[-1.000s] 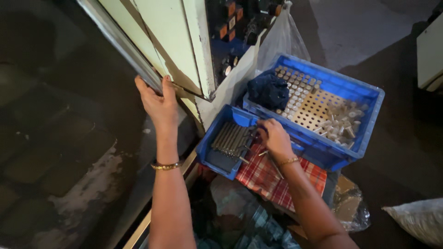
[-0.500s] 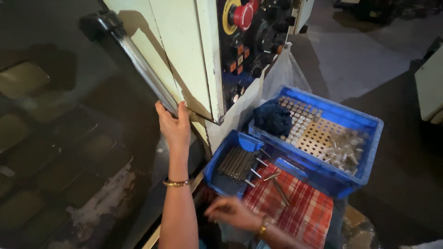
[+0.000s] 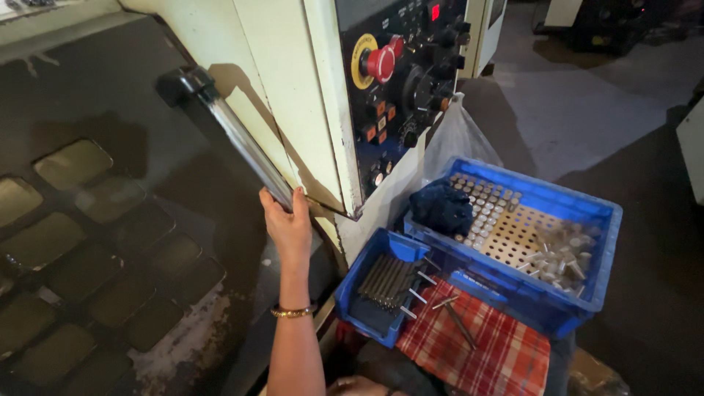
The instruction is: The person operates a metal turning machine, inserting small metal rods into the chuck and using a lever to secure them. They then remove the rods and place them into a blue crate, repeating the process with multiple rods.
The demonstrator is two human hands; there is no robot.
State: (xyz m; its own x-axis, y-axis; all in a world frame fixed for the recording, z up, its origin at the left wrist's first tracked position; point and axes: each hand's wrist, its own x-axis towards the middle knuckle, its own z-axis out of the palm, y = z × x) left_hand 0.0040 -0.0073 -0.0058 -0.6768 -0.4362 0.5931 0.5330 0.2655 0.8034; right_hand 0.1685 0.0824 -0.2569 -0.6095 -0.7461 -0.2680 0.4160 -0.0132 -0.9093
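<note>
My left hand (image 3: 287, 224) is up just left of the frame's centre, fingers curled round the lower end of the long metal door handle (image 3: 238, 141) — a closed hold on the bar, with a gold bangle (image 3: 291, 312) on the wrist below it. The handle runs up and left from that hand to its dark bracket in the upper left, set on the dark machine door (image 3: 103, 242) that fills the left half of the frame. My right hand (image 3: 359, 386) barely shows at the bottom edge, near the middle, and I cannot tell whether it is open or holding anything. Just right of the handle stands the cream machine cabinet with its control panel (image 3: 400, 88) at the top centre, a red round button (image 3: 380, 64) on it. In the lower middle sits a small blue tray (image 3: 352, 282) with a row of metal rods (image 3: 391, 280) lying in it — a few loose ones spill onto the red checked cloth (image 3: 484, 345) beside it. Right of centre is a big blue crate (image 3: 587, 249), holding a pegged board of small metal pieces and a dark blue rag (image 3: 441, 209) in its left corner.
</note>
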